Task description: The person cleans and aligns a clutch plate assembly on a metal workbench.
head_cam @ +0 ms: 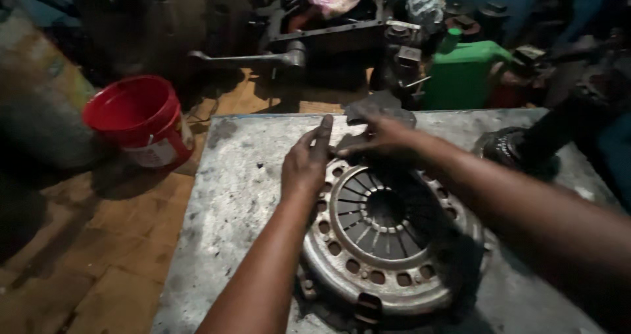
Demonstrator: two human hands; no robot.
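A round metal clutch pressure plate [388,242], with spring fingers radiating from its centre hole, lies flat on a worn grey metal table [230,196]. My left hand [305,163] rests on the plate's far left rim, fingers stretched forward over the edge. At the plate's far edge, my right hand [384,137] pinches a dark grey scrap, perhaps a rag or sandpaper [378,107]. The two hands nearly touch at the fingertips.
A red plastic bucket [141,120] stands on the wooden floor to the left of the table. Behind the table are a green jerrycan [463,71], dark engine parts [315,35] and a metal rod. A dark round part [503,147] sits at the table's right.
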